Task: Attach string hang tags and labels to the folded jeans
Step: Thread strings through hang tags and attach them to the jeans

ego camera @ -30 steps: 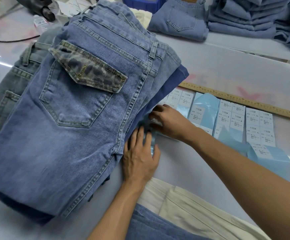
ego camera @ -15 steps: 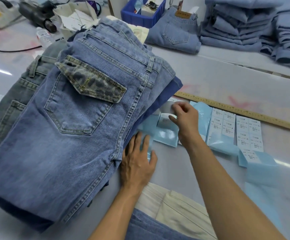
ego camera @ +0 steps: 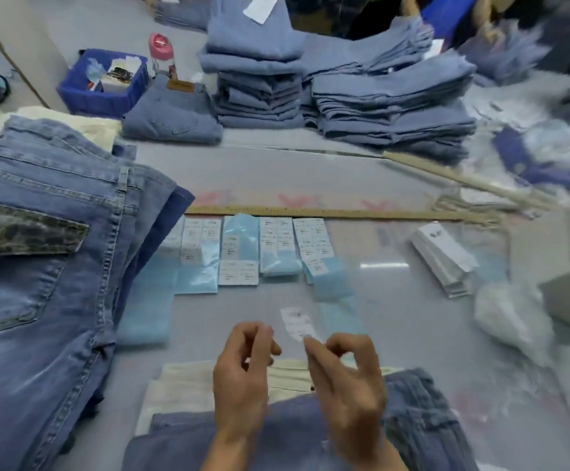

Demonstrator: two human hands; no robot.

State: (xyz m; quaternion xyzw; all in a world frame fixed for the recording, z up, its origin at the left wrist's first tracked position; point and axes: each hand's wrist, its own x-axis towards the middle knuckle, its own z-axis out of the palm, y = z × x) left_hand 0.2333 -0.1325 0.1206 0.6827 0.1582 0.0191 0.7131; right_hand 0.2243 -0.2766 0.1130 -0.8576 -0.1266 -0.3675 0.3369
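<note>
We see the right hand [ego camera: 348, 382] pinching a label [ego camera: 298, 323] at lower centre, left hand [ego camera: 242, 379] curled empty just beside.

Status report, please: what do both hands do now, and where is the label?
Right hand pinches a small white label, lifted above the table. Left hand curled beside it, hold unclear. Sticker sheets lie beyond. Nothing in the way.

Print on the label sheets [ego camera: 273, 246] just below the wooden ruler [ego camera: 327, 212] is too small to read. Right of the ruler, the worktop [ego camera: 395, 300] blurs into smeared white shapes. The leopard-flap jeans [ego camera: 45, 283], left of the ruler, run past the frame edge.
</note>
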